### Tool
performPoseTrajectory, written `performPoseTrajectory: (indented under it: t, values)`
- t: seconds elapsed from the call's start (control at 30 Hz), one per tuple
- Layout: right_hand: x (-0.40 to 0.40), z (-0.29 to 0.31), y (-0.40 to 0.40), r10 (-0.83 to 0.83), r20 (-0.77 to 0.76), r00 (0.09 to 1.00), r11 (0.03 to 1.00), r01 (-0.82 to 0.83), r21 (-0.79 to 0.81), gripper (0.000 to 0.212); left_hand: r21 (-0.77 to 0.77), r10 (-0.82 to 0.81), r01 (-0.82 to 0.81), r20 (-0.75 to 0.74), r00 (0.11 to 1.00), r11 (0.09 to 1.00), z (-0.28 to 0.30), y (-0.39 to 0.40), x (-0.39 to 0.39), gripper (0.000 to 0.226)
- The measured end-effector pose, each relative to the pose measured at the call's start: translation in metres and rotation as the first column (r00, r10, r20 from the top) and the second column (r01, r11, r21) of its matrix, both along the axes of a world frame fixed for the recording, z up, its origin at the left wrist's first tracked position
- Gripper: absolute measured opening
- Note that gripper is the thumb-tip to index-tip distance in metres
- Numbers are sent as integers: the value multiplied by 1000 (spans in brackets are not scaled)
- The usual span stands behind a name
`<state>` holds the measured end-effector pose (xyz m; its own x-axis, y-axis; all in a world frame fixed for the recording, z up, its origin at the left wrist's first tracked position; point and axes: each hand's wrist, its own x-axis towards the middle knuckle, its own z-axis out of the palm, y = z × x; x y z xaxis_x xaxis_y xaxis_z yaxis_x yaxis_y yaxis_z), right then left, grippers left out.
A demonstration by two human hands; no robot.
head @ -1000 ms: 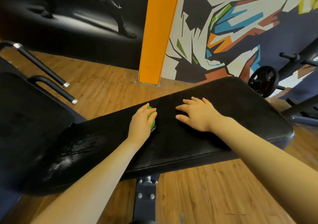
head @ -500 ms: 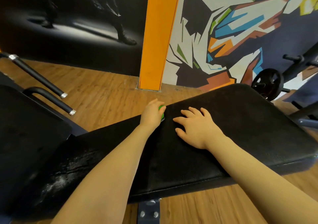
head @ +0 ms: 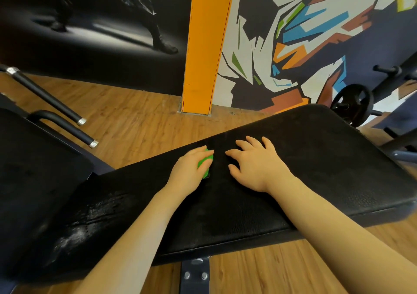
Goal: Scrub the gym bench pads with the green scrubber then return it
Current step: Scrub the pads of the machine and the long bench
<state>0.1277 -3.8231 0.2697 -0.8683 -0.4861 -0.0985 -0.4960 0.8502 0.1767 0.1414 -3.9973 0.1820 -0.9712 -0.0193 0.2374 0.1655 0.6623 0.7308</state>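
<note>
A long black bench pad (head: 327, 163) runs across the view from lower left to upper right. My left hand (head: 187, 172) grips the green scrubber (head: 205, 163) and holds it down on the pad near its far edge; most of the scrubber is hidden under the fingers. My right hand (head: 257, 165) rests flat on the pad just right of it, fingers spread. A wet, shiny patch (head: 90, 217) marks the pad's left part. A second black pad (head: 33, 165) lies at the left.
Two black handle bars with silver caps (head: 74, 133) stick out at the left. An orange pillar (head: 203, 45) stands behind the bench, a weight plate (head: 352, 104) on a rack at the right. The bench's steel post (head: 195, 275) is below. Wooden floor surrounds it all.
My left hand slid the scrubber toward the pad's far edge, then back a little toward me. The right hand stayed flat on the pad. The view shifted slightly.
</note>
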Motion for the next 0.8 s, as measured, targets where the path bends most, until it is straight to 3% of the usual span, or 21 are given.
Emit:
performPoseTrajectory:
  t: [0.2, 0.57, 0.8]
  values:
    - [-1, -1, -1, 2, 4, 1000, 1000, -2, 10, 51, -12, -42, 41, -24, 999, 999, -13, -6, 25, 40]
    - [1, 1, -3, -12, 9, 1000, 1000, 12, 17, 51, -52, 105, -103, 29, 994, 993, 8, 1, -69, 39]
    - [2, 1, -3, -11, 5, 1000, 1000, 11, 27, 51, 39, 70, -72, 49, 996, 997, 5, -2, -34, 39]
